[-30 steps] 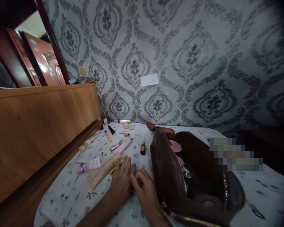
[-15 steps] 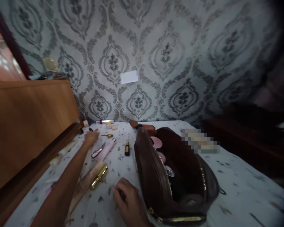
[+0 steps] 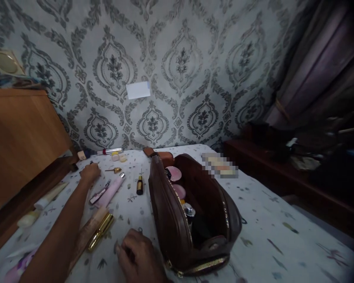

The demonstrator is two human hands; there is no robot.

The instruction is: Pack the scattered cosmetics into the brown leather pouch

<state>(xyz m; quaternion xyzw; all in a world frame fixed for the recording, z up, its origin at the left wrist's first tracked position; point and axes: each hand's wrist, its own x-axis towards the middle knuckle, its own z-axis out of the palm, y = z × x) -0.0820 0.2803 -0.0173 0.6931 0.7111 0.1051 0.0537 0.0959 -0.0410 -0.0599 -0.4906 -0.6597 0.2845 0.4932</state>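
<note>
Stretched to the far left, my left hand (image 3: 90, 173) has its fingers curled down at the sheet. A small dark item shows at its fingertips, too small to name. My right hand (image 3: 139, 251) rests loosely curled on the sheet, with nothing visible in it, beside a brown leather bag (image 3: 168, 220). The bag stands unzipped, holding pink round compacts (image 3: 174, 173) and a silver-capped bottle (image 3: 189, 210). Between the hands lie a gold tube (image 3: 100, 232), a pink tube (image 3: 112, 190) and a black-and-gold bottle (image 3: 139, 185). A gold-capped applicator (image 3: 117, 170) lies just right of my left hand.
A wooden cabinet (image 3: 23, 133) borders the left side. Along it lie a cream tube (image 3: 50, 196) and a pale bottle (image 3: 28, 219). A silver-and-red tube (image 3: 109, 151) and a small yellow jar (image 3: 115, 156) lie near the wall. A blurred-out flat item (image 3: 220, 165) is right of the bag.
The view has turned to the right, so everything sits further left. My left hand stays by the small dark item, and my right hand remains curled beside the bag.
</note>
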